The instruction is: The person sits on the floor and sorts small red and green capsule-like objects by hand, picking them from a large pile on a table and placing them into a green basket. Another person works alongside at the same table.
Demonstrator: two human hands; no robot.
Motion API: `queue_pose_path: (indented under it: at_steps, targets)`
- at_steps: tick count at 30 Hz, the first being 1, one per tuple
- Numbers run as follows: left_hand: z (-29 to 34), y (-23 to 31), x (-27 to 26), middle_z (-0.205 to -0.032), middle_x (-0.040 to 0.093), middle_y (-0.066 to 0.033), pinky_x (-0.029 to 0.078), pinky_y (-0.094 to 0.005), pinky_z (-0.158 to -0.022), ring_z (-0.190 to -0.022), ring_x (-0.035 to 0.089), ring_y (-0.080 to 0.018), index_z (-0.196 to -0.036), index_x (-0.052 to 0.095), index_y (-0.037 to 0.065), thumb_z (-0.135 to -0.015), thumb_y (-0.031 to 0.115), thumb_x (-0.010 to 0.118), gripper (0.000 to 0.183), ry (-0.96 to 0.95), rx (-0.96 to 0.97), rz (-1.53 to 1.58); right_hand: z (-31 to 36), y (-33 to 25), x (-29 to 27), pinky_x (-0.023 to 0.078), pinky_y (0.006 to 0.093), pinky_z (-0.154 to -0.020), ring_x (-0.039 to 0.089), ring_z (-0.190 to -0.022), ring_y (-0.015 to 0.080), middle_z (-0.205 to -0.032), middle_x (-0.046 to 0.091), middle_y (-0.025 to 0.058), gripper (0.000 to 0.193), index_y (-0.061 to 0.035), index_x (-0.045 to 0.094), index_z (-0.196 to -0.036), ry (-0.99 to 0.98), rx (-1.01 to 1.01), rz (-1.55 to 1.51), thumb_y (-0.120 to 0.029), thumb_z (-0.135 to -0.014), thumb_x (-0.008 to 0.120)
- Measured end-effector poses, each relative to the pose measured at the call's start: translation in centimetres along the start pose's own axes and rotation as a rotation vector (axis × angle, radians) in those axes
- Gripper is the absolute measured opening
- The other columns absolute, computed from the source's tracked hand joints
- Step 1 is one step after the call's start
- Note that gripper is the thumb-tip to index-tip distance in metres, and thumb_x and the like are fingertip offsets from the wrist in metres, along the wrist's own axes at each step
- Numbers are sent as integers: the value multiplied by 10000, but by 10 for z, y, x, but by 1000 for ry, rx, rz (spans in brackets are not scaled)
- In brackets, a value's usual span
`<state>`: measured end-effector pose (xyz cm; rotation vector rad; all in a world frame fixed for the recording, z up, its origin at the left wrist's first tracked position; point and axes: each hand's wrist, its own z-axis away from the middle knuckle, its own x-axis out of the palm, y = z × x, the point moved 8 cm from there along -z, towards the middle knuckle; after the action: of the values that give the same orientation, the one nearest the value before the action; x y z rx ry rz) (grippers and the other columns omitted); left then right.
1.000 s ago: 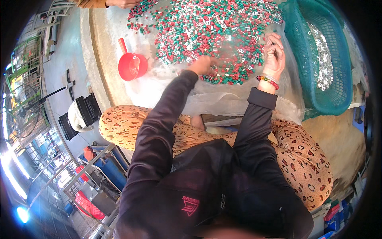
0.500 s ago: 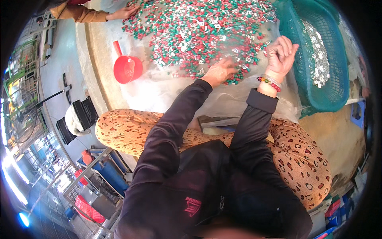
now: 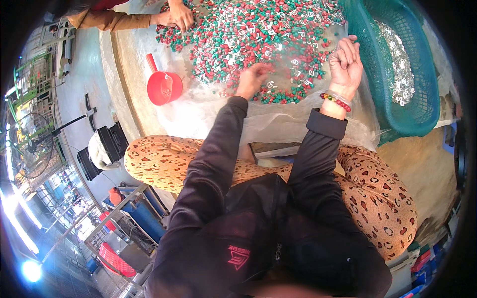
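Observation:
A wide pile of small red and green pieces mixed with flat white clip-like pieces spreads over the sheeted surface. My left hand is over its near edge, fingertips smeared by motion, so I cannot tell what is in them. To its right, a smaller cluster of red and green pieces lies closest to me. My right hand is raised at the pile's right side, palm turned up and fingers curled in; what they hold, if anything, is hidden. A beaded bracelet circles that wrist.
A green mesh basket at the right holds whitish clear pieces. A red long-handled scoop stands left of the pile. At the far left another person's hands touch the pieces. Translucent sheeting covers the near edge.
My left hand has moved left and slightly away from me, off the near cluster. My right hand has opened its curl slightly. The other person's hands have come further into view.

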<state>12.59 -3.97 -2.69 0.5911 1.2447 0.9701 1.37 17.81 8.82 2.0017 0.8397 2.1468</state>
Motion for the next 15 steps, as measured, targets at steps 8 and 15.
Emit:
queue_pose_path:
  at_steps: [8, 15]
  targets:
    - [2, 43, 97, -991, 557, -80, 465, -391, -822, -992, 528, -282, -995, 659, 171, -724, 144, 653, 272, -45, 318, -467, 2, -1, 14, 210, 210, -354, 285, -482, 87, -564, 280, -9, 309, -54, 468, -817, 0, -40, 197, -331, -947, 431]
    - [-8, 57, 136, -1038, 531, -121, 500, -384, -734, -998, 509, -275, -835, 615, 29, -681, 153, 617, 198, -194, 466, -645, 2, -17, 2, 194, 236, -433, 237, -498, 81, -600, 267, -17, 216, -81, 396, -712, 49, -57, 306, -134, -916, 444]
